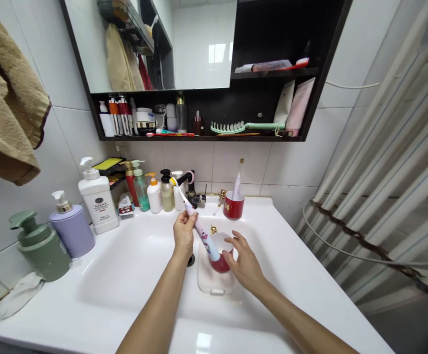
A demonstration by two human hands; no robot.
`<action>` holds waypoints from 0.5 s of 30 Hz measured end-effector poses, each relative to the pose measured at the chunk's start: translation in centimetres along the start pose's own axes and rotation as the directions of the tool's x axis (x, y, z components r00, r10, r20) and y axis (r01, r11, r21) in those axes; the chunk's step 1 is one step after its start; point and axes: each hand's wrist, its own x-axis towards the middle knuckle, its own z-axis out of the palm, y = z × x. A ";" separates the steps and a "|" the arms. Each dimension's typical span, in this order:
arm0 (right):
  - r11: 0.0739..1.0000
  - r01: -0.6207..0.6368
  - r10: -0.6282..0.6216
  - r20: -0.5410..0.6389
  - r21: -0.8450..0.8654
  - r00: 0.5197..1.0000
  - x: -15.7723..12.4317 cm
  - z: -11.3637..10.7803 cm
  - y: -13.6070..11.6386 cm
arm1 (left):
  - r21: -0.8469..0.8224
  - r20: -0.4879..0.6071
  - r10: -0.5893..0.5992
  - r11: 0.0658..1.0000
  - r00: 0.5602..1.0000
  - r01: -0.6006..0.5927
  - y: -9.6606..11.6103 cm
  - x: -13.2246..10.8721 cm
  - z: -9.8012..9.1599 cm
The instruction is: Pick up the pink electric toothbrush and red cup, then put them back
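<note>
My left hand is closed around an electric toothbrush with a patterned pink and pale blue handle. Its yellow-bristled head points up and to the left, towards the black faucet. My right hand has its fingers apart at the right side of a red cup with a white inside; whether the fingertips touch the cup I cannot tell. The toothbrush's lower end hides part of this cup. Under the cup lies a whitish tray-like board in the white sink.
Behind the sink stands another red cup holding a pale toothbrush. Several pump bottles line the left and back rim. A dark mirror cabinet juts out above. At right hangs a striped curtain.
</note>
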 end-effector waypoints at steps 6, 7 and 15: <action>0.842 -0.130 -0.011 0.258 0.523 0.966 -1.3 -0.7 -1.8 | -0.006 0.195 -0.207 0.977 0.959 0.212 -1.3 -2.4 1.9; 0.798 -0.184 -0.011 0.319 0.574 0.948 -1.6 -0.6 -1.7 | -0.020 0.216 -0.242 0.968 0.946 0.252 -1.5 -2.5 1.9; 0.740 -0.355 0.032 0.497 0.571 0.867 -1.9 0.4 -0.8 | -0.065 0.122 -0.351 0.930 0.928 0.361 -1.9 -1.2 0.8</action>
